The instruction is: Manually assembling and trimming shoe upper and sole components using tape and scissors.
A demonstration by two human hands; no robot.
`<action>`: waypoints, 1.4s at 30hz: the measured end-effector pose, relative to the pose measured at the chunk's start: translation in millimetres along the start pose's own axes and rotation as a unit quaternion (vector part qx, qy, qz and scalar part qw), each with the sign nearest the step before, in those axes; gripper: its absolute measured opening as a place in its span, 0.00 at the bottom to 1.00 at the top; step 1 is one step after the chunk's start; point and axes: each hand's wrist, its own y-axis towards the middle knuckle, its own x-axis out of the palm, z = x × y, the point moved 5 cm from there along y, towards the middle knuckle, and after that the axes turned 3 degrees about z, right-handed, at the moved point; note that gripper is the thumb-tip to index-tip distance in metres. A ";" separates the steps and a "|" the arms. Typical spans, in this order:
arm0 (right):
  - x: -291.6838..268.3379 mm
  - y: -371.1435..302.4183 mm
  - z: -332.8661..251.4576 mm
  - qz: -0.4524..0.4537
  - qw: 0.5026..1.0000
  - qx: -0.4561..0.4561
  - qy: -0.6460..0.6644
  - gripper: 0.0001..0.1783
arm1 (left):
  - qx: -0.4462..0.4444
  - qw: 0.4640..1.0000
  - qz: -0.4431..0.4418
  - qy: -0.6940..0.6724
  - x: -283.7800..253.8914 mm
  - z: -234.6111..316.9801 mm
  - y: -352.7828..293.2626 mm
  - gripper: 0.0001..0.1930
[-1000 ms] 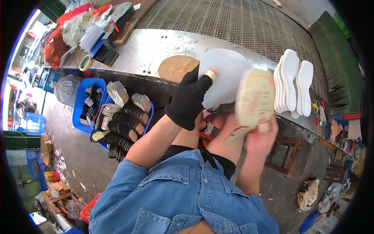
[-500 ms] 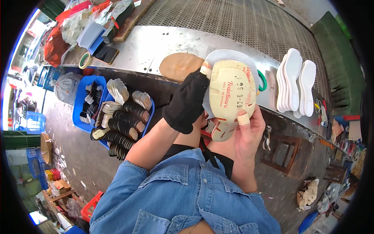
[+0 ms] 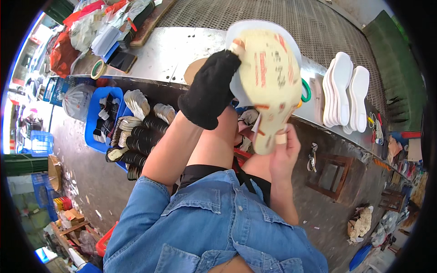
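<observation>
A cream insole board [image 3: 268, 68] with red print is held up over the bench's front edge, its narrow end towards me. A pale white layer [image 3: 293, 43] lies behind it and shows along its wide end. My left hand [image 3: 211, 88], in a black glove with a taped thumb tip showing, is closed on the left edge of the wide part. My bare right hand [image 3: 284, 148], its thumb taped, pinches the narrow end. The left fingers are hidden behind the insole board. Some blur softens the board.
White insoles [image 3: 337, 91] stand in rows on the metal bench [image 3: 154, 50] at right, near a green ring [image 3: 306, 91]. A tan oval piece [image 3: 193, 70] lies left of the board. Blue bins [image 3: 93, 139] hold stacked black-and-white insoles [image 3: 136, 141]. A wooden stool [image 3: 334, 177] stands right.
The insole board has been raised and tilted, so its narrow end now shows in full. My left hand has moved up and slightly left; my right hand grips nearer the narrow end.
</observation>
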 end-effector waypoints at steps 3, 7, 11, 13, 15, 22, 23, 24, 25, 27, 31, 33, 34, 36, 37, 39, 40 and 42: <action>19.0 10.8 -41.6 0.023 0.994 0.025 0.105 0.13 | -0.044 0.992 -0.115 -0.012 21.0 0.3 -15.8 0.24; 15.2 21.0 -30.5 0.052 0.994 0.045 0.080 0.12 | -0.086 0.987 -0.102 -0.086 36.4 -11.4 -42.0 0.20; 13.0 17.0 -20.3 0.025 0.995 0.080 0.062 0.10 | -0.126 0.985 -0.059 -0.103 30.2 -19.7 -48.5 0.18; 16.1 15.3 -19.8 0.031 0.992 0.080 0.094 0.10 | -0.129 0.985 0.015 -0.116 32.4 -17.1 -52.4 0.18; 19.4 15.1 -17.0 0.047 0.985 0.095 0.140 0.08 | -0.136 0.983 -0.025 -0.125 33.2 -11.1 -54.5 0.17; 22.8 11.9 -25.2 0.018 0.999 0.026 0.042 0.09 | -0.083 0.992 -0.002 -0.092 35.8 -3.1 -47.9 0.16; 20.7 12.1 -23.1 0.017 0.999 0.025 0.042 0.09 | -0.105 0.992 0.025 -0.061 29.6 -7.1 -43.0 0.16; 17.5 13.3 -20.1 0.000 1.000 0.024 0.009 0.10 | -0.125 0.990 0.051 -0.028 25.3 -9.0 -39.9 0.15; 15.0 15.3 -20.3 -0.016 0.999 0.022 -0.023 0.11 | -0.154 0.984 0.035 -0.082 31.4 -6.8 -39.0 0.14; 1.5 24.2 -34.2 0.021 0.999 0.038 0.019 0.13 | -0.136 0.989 0.006 -0.065 23.0 -13.1 -36.6 0.14; 0.9 53.2 -53.9 -0.101 0.987 -0.013 0.122 0.22 | -0.097 0.986 -0.086 -0.104 36.2 -24.5 -41.7 0.14; 5.0 64.0 -52.2 -0.142 0.981 -0.004 0.133 0.24 | -0.090 0.992 -0.078 -0.050 39.7 -22.3 -42.2 0.15; 11.6 66.7 -52.3 -0.185 0.972 0.009 0.145 0.27 | -0.083 0.994 -0.065 0.005 39.7 -21.1 -41.5 0.16; 13.9 61.4 -53.7 -0.179 0.974 -0.008 0.136 0.25 | -0.046 0.997 -0.055 0.026 42.6 -16.4 -42.8 0.18; 11.3 60.1 -46.5 -0.166 0.979 0.001 0.117 0.23 | -0.032 0.998 -0.045 0.013 44.2 -15.1 -44.5 0.18; 7.1 59.0 -41.8 -0.126 0.988 0.033 0.085 0.18 | -0.007 1.000 -0.019 0.009 45.5 -17.1 -45.1 0.19; 8.0 60.0 -41.4 -0.128 0.987 0.033 0.086 0.18 | -0.006 1.000 -0.017 0.009 41.8 -16.4 -42.5 0.19; 5.8 63.6 -45.1 -0.104 0.992 -0.019 0.074 0.13 | -0.025 0.995 -0.085 0.041 40.4 -16.3 -36.0 0.20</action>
